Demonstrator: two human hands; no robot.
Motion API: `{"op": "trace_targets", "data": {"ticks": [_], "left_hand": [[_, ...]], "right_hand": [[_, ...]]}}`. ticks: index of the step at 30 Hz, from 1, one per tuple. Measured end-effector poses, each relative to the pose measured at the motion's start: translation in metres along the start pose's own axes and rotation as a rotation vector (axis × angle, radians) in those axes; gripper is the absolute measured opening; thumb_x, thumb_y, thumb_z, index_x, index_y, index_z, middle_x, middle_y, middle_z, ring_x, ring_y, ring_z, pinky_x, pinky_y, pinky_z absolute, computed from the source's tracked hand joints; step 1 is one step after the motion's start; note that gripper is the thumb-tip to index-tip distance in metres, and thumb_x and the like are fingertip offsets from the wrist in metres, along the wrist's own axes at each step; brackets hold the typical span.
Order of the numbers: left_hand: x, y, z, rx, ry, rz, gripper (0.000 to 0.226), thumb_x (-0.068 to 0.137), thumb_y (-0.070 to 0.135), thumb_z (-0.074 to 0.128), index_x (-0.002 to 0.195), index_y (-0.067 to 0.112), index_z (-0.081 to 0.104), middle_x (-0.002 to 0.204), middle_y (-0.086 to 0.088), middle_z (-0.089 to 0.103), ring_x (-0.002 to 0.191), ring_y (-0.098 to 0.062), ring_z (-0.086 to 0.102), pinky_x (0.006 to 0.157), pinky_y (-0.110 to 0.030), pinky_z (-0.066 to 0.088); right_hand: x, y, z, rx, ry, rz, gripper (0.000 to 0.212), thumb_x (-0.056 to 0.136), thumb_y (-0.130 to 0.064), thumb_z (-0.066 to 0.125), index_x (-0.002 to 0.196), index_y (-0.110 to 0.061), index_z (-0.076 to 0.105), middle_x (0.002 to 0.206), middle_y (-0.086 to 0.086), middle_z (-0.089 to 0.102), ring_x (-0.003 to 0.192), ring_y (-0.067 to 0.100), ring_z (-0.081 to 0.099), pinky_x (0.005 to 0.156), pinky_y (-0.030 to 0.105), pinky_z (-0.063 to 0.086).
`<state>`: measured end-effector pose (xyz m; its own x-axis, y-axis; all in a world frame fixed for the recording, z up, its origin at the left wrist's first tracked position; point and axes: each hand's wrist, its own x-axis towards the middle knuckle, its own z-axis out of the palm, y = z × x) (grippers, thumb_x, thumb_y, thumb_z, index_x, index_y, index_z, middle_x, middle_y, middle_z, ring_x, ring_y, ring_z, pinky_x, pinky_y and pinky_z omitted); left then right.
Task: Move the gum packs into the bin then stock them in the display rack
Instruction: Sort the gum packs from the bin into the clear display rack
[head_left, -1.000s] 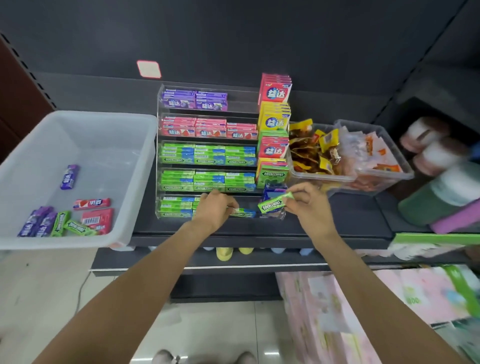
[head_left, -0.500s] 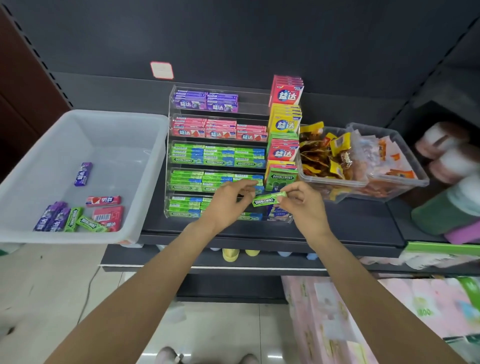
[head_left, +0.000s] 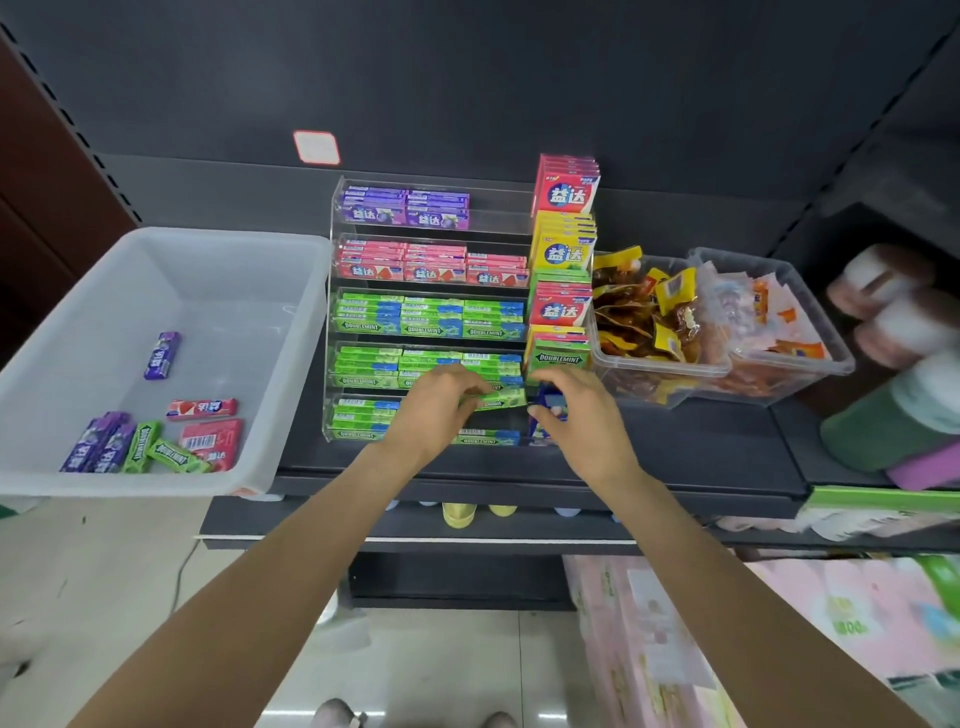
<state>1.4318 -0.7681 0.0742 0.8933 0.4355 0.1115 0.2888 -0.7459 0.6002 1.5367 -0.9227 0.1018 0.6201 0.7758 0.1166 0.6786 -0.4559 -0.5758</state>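
Bin (head_left: 291, 291) at left holds loose gum packs (head_left: 156, 447). Left hand (head_left: 436, 410) pinches a green gum pack (head_left: 501, 399) at the display rack's (head_left: 335, 312) lower tiers. Right hand (head_left: 576, 415), fingers loosely curled, just right of the pack; contact unclear.

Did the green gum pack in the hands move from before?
Yes. The green gum pack went from the right hand to the left hand, moving left into the display rack, in front of its lower shelves.
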Motion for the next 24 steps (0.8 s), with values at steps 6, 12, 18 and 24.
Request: {"op": "trace_targets", "data": {"ticks": [6,12,18,24], "left_hand": [[0.005,-0.003,0.02,0.254,-0.119,-0.035,0.027,0.093,0.007,0.052,0.116,0.013,0.065,0.117,-0.008,0.063,0.11,-0.025,0.056,0.098,-0.037,0.042],[0.011,-0.008,0.018,0.304,-0.228,-0.002,0.027,0.095,0.012,0.05,0.119,0.017,0.062,0.121,-0.002,0.062,0.112,-0.021,0.055,0.102,-0.034,0.038],[0.013,-0.009,0.019,0.335,-0.187,-0.021,0.027,0.096,0.013,0.05,0.119,0.017,0.062,0.12,-0.002,0.062,0.112,-0.02,0.055,0.101,-0.031,0.037],[0.012,-0.011,0.022,0.306,-0.261,-0.034,0.025,0.095,0.008,0.048,0.112,0.015,0.065,0.117,-0.005,0.06,0.108,-0.023,0.055,0.097,-0.031,0.04]], "right_hand": [[0.004,0.016,0.001,-0.272,-0.16,-0.038,0.054,0.092,-0.018,0.057,0.143,-0.017,0.037,0.145,-0.003,0.037,0.134,0.014,0.029,0.104,0.03,0.038],[0.004,0.026,0.0,-0.173,-0.083,-0.067,0.045,0.092,-0.011,0.057,0.135,-0.018,0.049,0.137,-0.003,0.047,0.127,0.014,0.037,0.101,0.03,0.042],[0.003,0.029,0.004,-0.141,-0.051,-0.068,0.045,0.091,-0.01,0.058,0.134,-0.017,0.05,0.134,-0.002,0.049,0.125,0.014,0.039,0.103,0.029,0.039],[0.002,0.029,0.006,-0.136,-0.048,-0.061,0.046,0.09,-0.009,0.059,0.134,-0.017,0.05,0.135,-0.002,0.049,0.125,0.014,0.038,0.102,0.028,0.039]]}}
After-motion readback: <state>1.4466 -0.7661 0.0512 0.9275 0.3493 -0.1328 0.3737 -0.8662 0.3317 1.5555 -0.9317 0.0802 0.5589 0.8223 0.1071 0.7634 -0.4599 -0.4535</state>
